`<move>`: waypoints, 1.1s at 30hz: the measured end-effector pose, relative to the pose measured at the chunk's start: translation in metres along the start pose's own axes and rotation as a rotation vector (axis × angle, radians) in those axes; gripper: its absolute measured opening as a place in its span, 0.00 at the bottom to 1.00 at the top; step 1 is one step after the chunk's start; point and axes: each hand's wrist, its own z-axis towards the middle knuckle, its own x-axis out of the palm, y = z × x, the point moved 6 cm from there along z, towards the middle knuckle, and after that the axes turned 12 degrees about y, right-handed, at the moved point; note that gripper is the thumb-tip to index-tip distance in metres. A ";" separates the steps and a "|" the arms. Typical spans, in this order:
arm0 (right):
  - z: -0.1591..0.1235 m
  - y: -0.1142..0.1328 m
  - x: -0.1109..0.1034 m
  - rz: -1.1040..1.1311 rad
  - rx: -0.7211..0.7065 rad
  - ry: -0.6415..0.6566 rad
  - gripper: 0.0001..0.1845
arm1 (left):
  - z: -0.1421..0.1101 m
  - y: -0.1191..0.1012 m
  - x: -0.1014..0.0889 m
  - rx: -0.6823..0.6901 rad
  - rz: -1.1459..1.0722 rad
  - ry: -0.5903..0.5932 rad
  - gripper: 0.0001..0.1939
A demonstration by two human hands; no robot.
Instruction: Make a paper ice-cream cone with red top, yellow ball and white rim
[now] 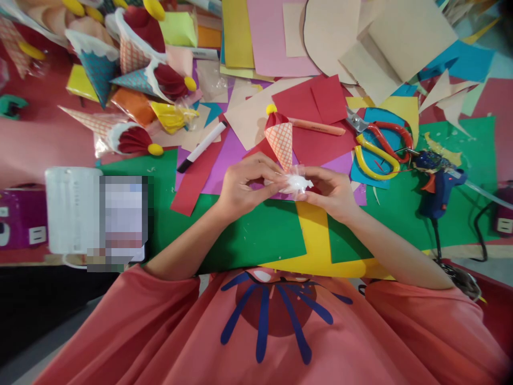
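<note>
Between my two hands is a small clear plastic packet with white stuff [298, 184] in it, its film crinkled and spread. The fingers of my left hand [250, 184] pinch its left side. My right hand [334, 191] has its thumb and fingers around the right side. Just beyond them lies a paper ice cream cone [279, 141] with an orange lattice pattern, a red top and a yellow ball, its tip toward the packet. An orange pen [316, 126] rests beside the cone on red paper.
To the right are red-handled pliers [390, 140], yellow-handled scissors [377, 163] and a blue glue gun [438, 192] with a cord. A white marker [202, 147] and several more paper cones [94, 64] lie left. A phone [124, 214] stands against a white box [72, 208]. Coloured sheets [280, 37] cover the back.
</note>
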 end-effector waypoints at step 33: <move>0.006 0.002 0.002 0.038 -0.018 0.007 0.20 | 0.001 -0.012 0.004 0.241 0.173 0.072 0.03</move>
